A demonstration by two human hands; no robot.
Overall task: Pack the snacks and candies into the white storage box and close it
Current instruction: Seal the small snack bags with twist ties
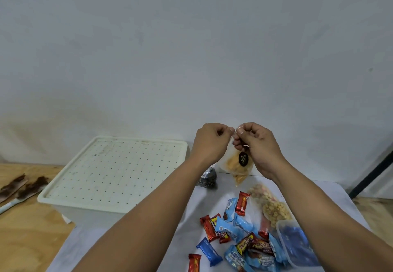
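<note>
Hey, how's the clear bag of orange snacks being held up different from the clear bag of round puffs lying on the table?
The bag of orange snacks hangs in the air, its top pinched by the left hand and right hand; the bag of round puffs lies flat on the table, untouched. The held bag carries a round black sticker; the lying one shows none. Its contents are orange, the other's pale beige. Both are clear plastic, and neither is in the white storage box, whose lid is on.

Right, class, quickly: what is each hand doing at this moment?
Left hand: fingers pinch the top edge of the clear snack bag.
Right hand: pinches the same bag's top edge, holding it above the table.
</note>
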